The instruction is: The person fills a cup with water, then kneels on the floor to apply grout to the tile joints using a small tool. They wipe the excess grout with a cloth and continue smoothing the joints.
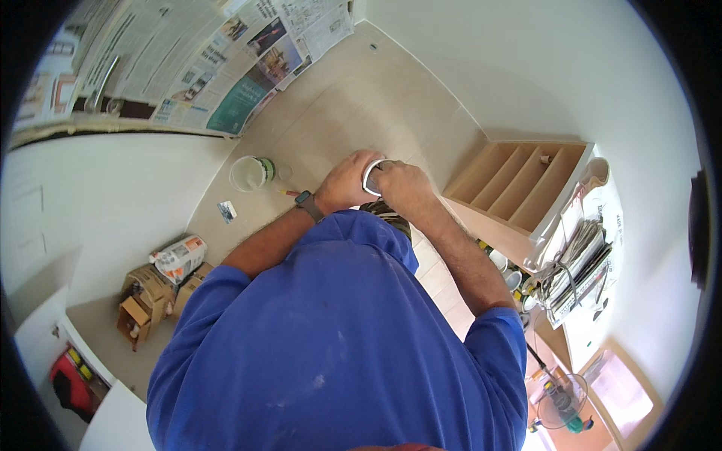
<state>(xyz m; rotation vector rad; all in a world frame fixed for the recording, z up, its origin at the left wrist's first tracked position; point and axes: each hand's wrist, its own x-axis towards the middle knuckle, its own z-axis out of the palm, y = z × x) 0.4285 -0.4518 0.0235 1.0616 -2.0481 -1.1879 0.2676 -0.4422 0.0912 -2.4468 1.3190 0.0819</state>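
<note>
In front of my chest, both hands meet at a small white-rimmed tub (pixel 368 179) with a dark grey inside. My left hand (pixel 344 180), with a dark watch on its wrist, is wrapped round the tub's left side. Over the opening, my right hand (pixel 410 189) has its fingers curled in at the rim. Whatever those fingers pinch is hidden behind them. Just left of my left wrist, a red and yellow handle (pixel 289 192) shows on the floor.
A clear bucket (pixel 247 174) stands on the tiled floor, left of my hands. Newspaper sheets (pixel 203 60) cover a surface at upper left. On the right are a wooden divided drawer unit (pixel 519 188) and stacked newspapers (pixel 575 263). Cardboard boxes (pixel 143 301) lie at lower left.
</note>
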